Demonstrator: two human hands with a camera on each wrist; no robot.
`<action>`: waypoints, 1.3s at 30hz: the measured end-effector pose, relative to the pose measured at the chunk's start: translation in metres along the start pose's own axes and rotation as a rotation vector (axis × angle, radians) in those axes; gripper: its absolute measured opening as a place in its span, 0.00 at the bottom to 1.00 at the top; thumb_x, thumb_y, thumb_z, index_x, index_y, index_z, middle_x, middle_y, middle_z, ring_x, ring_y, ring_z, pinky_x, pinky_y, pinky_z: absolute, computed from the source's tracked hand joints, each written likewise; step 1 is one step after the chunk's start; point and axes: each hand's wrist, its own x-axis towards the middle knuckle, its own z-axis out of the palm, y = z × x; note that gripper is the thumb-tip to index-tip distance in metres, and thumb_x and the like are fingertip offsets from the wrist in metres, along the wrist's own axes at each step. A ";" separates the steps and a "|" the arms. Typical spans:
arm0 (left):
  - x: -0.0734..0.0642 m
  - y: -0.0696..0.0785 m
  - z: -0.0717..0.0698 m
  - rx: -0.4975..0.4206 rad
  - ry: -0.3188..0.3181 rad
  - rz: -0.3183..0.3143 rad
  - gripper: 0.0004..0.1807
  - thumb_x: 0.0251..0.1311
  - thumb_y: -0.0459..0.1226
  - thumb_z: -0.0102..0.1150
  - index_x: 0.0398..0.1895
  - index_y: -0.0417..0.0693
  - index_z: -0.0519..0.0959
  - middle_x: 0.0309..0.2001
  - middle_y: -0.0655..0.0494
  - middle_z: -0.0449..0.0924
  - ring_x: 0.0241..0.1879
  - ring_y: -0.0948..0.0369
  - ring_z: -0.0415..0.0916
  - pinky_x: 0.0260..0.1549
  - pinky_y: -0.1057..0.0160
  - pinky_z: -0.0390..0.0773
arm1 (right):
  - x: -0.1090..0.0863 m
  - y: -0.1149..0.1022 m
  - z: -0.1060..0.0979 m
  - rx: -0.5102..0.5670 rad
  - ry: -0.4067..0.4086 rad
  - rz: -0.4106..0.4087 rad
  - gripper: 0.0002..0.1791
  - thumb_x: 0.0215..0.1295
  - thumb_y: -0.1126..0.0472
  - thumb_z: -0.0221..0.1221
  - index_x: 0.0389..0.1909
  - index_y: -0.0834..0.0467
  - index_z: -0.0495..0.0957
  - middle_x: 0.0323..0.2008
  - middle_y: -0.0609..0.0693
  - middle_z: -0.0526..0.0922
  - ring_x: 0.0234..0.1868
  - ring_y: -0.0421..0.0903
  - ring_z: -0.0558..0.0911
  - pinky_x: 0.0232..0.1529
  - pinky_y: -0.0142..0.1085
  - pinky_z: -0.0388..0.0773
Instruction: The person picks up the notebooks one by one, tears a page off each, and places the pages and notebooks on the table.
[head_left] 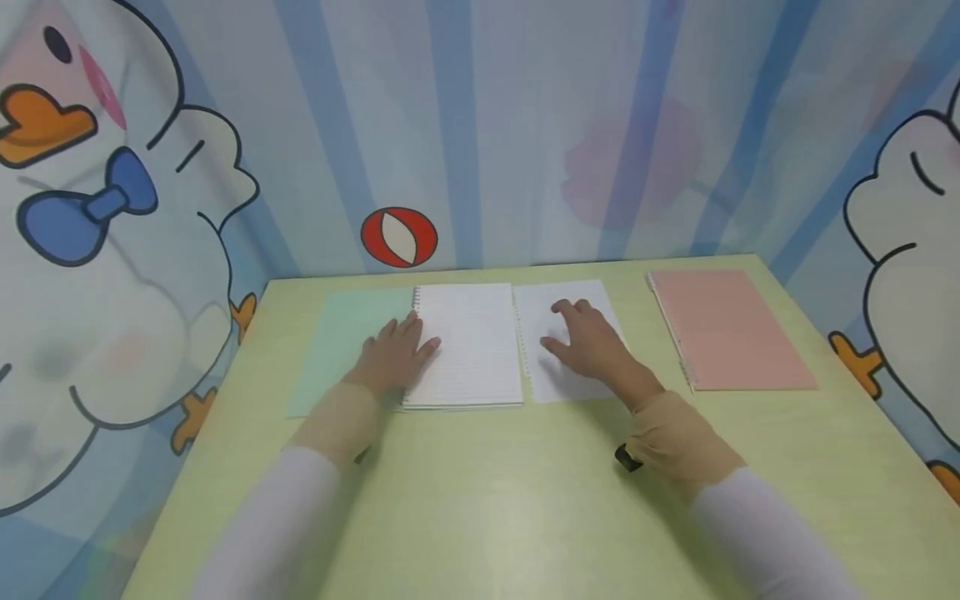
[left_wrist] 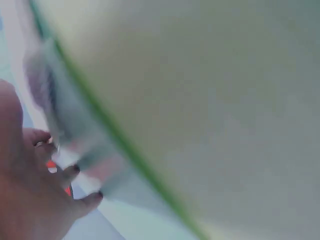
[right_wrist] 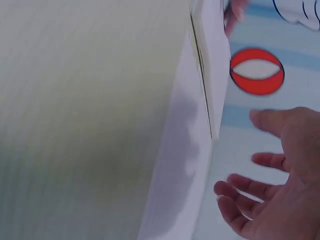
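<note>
A spiral notebook lies open on the table, its lined white page (head_left: 476,358) to the right of the rings and its mint-green cover (head_left: 318,367) to the left. Across the ring binding rests my left hand (head_left: 388,358), fingers spread toward the back and thumb on the page edge. Beside the notebook is a loose white sheet (head_left: 551,385) with a perforated left edge. Above that sheet hovers my right hand (head_left: 592,343), fingers slightly bent and apart, holding nothing. The right wrist view shows the same hand (right_wrist: 287,187) with a gap between thumb and fingers.
A pink-covered notebook (head_left: 731,329) lies at the right of the pale yellow table (head_left: 480,500), its binding toward the sheet. Behind the table hangs a striped blue backdrop (head_left: 510,133) with cartoon birds at both sides and a red ball picture (head_left: 399,237).
</note>
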 end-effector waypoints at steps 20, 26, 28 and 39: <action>-0.047 -0.073 -0.036 0.052 -0.134 -0.562 0.57 0.66 0.75 0.49 0.60 0.23 0.76 0.53 0.26 0.75 0.56 0.35 0.72 0.58 0.38 0.75 | -0.001 -0.036 0.035 -0.184 -0.291 -0.209 0.46 0.75 0.35 0.60 0.78 0.64 0.65 0.81 0.64 0.58 0.81 0.65 0.58 0.72 0.67 0.60; -0.054 -0.069 -0.040 0.059 -0.167 -0.560 0.51 0.70 0.72 0.48 0.63 0.28 0.77 0.56 0.29 0.78 0.55 0.36 0.74 0.58 0.34 0.74 | 0.002 -0.038 0.040 -0.177 -0.295 -0.206 0.47 0.74 0.34 0.60 0.79 0.63 0.65 0.82 0.63 0.58 0.81 0.64 0.59 0.73 0.66 0.59; -0.059 -0.070 -0.041 0.039 -0.171 -0.566 0.53 0.69 0.72 0.48 0.64 0.27 0.76 0.59 0.26 0.76 0.57 0.34 0.74 0.60 0.33 0.73 | 0.003 -0.038 0.041 -0.176 -0.299 -0.196 0.47 0.73 0.33 0.61 0.79 0.62 0.65 0.82 0.62 0.58 0.81 0.63 0.58 0.74 0.66 0.58; -0.068 -0.091 -0.054 -0.113 -0.072 -0.395 0.49 0.66 0.65 0.63 0.53 0.19 0.77 0.49 0.28 0.81 0.48 0.39 0.81 0.54 0.41 0.80 | 0.004 -0.036 0.039 -0.201 -0.304 -0.164 0.48 0.72 0.32 0.61 0.80 0.61 0.65 0.82 0.60 0.58 0.81 0.62 0.58 0.75 0.65 0.59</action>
